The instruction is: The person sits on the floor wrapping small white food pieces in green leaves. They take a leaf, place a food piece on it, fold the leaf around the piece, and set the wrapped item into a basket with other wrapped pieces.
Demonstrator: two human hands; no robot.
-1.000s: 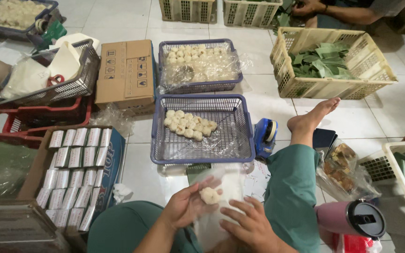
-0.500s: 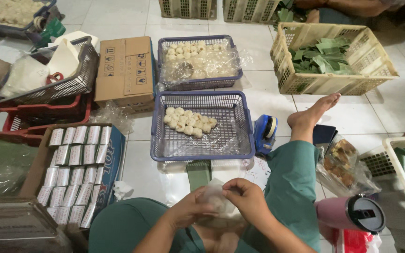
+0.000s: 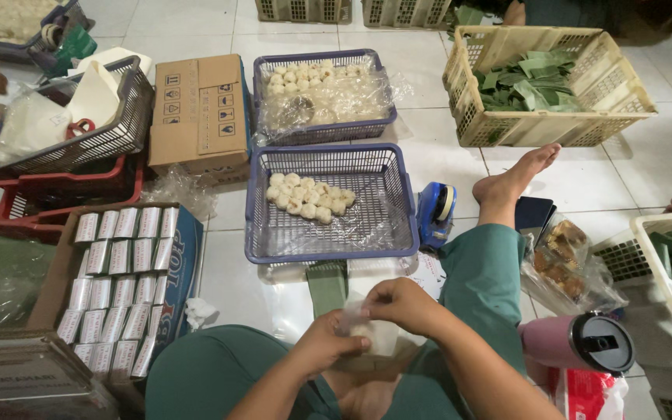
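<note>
A small clear plastic bag [image 3: 361, 330] with a pale round dough ball inside sits between the two hands, low over the person's lap. The left hand [image 3: 324, 346] curls its fingers shut around the bag's lower left side, and the right hand [image 3: 404, 305] comes over the top with thumb and fingers pinched closed on the upper edge — this one piece looks mid-wrap, neither sealed nor set down. Just ahead of the hands lies a folded green leaf strip [image 3: 327, 284] on the tiled floor, and beyond it a blue basket [image 3: 328, 247] lined with clear film, holding a small cluster of unwrapped white balls [image 3: 309, 198]; judging by that cluster, a good many pieces are left to do. Farther out stands a second blue basket [image 3: 320, 132] with more white balls under loose plastic. A blue tape dispenser [image 3: 435, 214] rests ahead and to the right of the hands, beside the person's bare foot [image 3: 515, 177]. To the left of the hands an open carton [image 3: 184, 264] holds rows of small flat white packets [image 3: 114, 288] — possibly finished stock, though that cannot be told. A pink flask [image 3: 577, 342] lies near the right forearm.
</note>
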